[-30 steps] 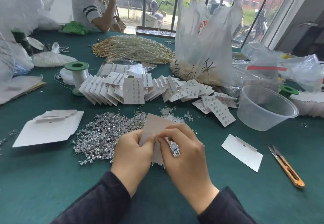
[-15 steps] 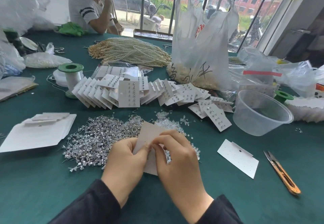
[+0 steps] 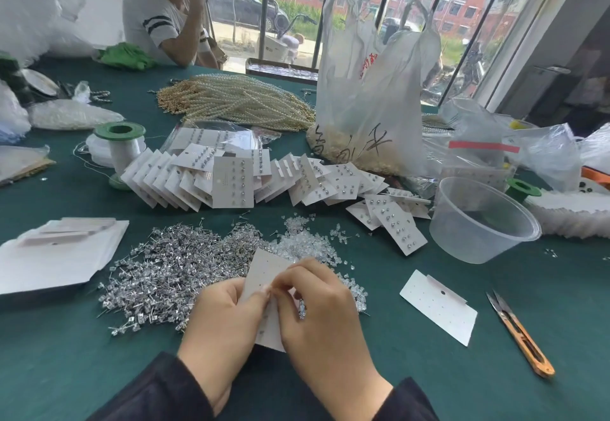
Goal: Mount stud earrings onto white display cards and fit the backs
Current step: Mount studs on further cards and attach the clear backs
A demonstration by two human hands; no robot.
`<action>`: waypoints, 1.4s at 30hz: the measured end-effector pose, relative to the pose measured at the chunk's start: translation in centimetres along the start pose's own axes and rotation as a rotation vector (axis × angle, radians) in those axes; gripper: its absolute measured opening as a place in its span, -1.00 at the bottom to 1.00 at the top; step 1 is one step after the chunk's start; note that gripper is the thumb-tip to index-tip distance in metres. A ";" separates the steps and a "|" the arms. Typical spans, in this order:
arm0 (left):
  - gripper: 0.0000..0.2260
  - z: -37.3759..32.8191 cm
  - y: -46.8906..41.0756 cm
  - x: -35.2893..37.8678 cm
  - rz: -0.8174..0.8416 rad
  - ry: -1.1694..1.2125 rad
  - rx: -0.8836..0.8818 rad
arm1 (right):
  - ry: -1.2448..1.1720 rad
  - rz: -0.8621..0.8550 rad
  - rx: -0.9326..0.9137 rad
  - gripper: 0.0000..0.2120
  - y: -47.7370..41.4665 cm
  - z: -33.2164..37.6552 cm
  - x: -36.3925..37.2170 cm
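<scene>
Still, as half a second ago, the left hand point(image 3: 224, 318) and right hand point(image 3: 323, 315) both pinch the thin, matte white display card point(image 3: 267, 269), tilted above the green desk point(image 3: 429, 371), over the heap of glinting silver stud earrings point(image 3: 171, 265) and small clear backs point(image 3: 303, 242). Black handwriting on the crinkled plastic bag point(image 3: 369, 97) cannot be read.

The display card point(image 3: 264, 267) is covered through its middle and lower part by the left hand point(image 3: 219, 318) and right hand point(image 3: 325, 315); what the fingertips point(image 3: 260, 295) pinch there is too small to tell. Below the grip both dark sleeves point(image 3: 155, 391) run off the bottom edge, and well left of it the white sheets point(image 3: 56, 255) are cut by the frame.
</scene>
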State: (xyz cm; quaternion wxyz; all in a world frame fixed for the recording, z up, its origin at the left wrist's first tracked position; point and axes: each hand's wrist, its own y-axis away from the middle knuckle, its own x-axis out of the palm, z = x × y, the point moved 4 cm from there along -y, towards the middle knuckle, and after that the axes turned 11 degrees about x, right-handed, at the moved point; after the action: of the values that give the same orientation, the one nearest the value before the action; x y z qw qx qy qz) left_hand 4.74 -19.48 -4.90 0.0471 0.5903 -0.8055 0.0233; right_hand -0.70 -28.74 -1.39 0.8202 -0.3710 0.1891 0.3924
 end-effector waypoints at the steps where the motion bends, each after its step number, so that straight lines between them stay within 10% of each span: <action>1: -0.84 0.0 0.0 0.0 -0.001 -0.006 0.000 | 0.007 0.000 0.002 -0.90 0.0 0.0 0.0; 42: -0.84 -1.0 -0.3 -0.1 0.035 -0.312 0.132 | 0.052 0.003 0.069 -0.92 0.5 -0.4 0.2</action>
State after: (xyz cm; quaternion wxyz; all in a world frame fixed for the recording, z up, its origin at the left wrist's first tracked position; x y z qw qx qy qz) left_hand 5.13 -19.43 -3.96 -0.1179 0.5744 -0.8099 -0.0147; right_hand -0.99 -28.73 -1.98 0.8268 -0.3520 0.2242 0.3771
